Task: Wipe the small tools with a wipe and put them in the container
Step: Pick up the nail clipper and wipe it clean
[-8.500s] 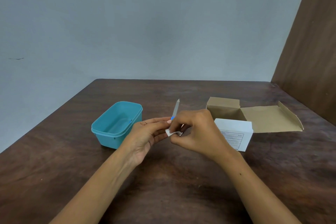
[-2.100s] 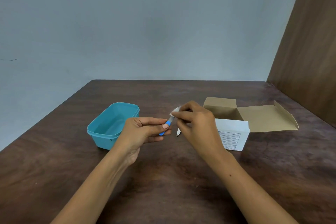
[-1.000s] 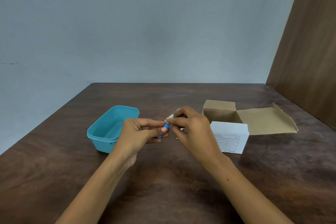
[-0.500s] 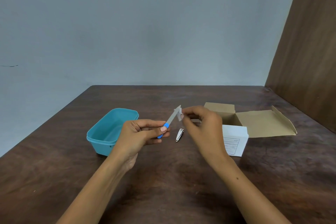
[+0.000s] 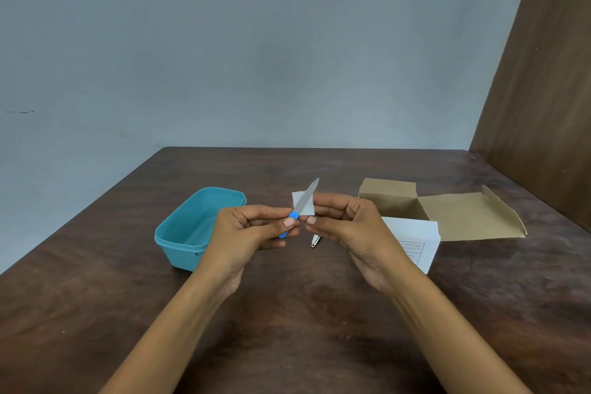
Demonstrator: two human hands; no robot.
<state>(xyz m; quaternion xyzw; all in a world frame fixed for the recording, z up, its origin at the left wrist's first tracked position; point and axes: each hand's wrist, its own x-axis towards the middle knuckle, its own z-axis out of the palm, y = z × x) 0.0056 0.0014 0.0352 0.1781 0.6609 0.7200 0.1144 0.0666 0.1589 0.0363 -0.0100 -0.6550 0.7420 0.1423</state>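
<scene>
**A:** What is your left hand [image 5: 252, 230] doing?

**B:** It pinches the blue handle of the nail file [image 5: 299, 208] between thumb and curled fingers. The grey blade points up and away from you, tilted to the right.

**A:** And your right hand [image 5: 348, 224]?

**B:** Its fingers hold a small white wipe [image 5: 303, 203] just behind the blade; the thumb tip sits near the handle. The wipe touches the blade.

**A:** Where is the container [image 5: 195, 227]?

**B:** The teal tub stands on the table [image 5: 96, 313] just left of your left hand; nothing shows inside it.

**A:** Any other tool?

**B:** A small metal nail clipper [image 5: 315, 240] lies on the table between your hands. To the right stands an open cardboard box [image 5: 447, 217], its flap folded back.
</scene>
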